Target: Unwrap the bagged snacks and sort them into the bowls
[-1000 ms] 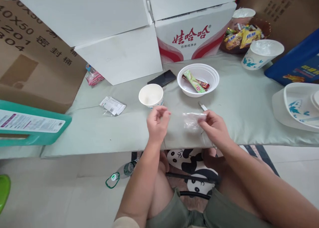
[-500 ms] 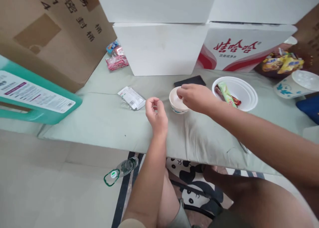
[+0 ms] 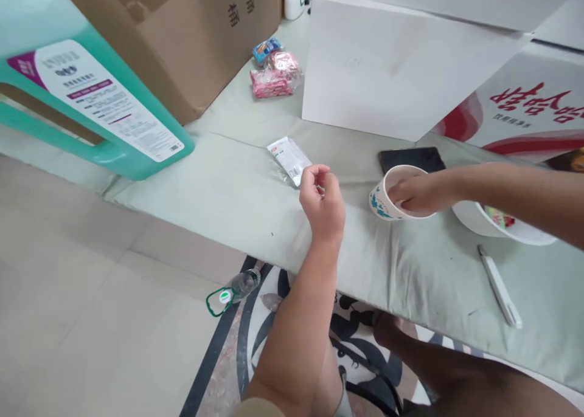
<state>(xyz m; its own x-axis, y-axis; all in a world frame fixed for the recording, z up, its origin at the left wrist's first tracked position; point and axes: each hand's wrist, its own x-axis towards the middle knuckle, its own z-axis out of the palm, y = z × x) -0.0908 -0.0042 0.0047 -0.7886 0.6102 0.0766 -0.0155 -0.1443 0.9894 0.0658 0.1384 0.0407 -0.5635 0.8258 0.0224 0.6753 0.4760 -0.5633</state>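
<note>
Paper cup stands by the phone, your right hand dipped inside, its grip hidden. Your left hand curls narrowly near the white packet; whether it holds anything, I cannot tell

Over on the pale green bench I see a green jug and cardboard box at the frame's upper left, a white packet mid-frame, and rightward a dark phone, paper cup, white bowl and slim white tool.

floor: pale tiles | rug: patterned | table: pale green, cloth-covered
</note>
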